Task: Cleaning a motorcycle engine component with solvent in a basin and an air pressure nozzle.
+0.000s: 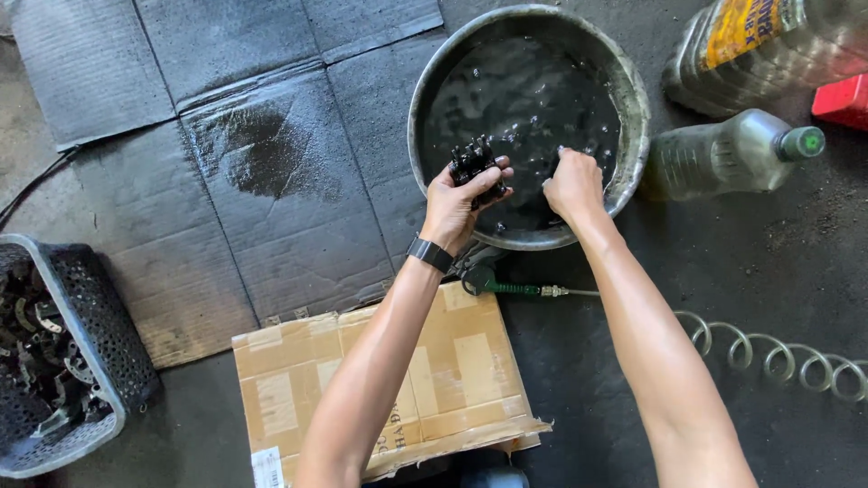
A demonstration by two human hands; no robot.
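Left hand (457,201) grips black toothed part (476,164), prob. gear, over basin (633,99).

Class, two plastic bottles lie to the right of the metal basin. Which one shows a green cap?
The smaller bottle, lying on its side nearest the basin, shows a green cap. The larger bottle above it bears a yellow label and shows no cap in view.

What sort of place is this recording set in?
Probably a mechanic's workshop floor. The left hand holds a dark toothed metal part over a metal basin of black liquid, the right hand dips in it, a basket holds greasy parts, and a coiled air hose lies nearby.
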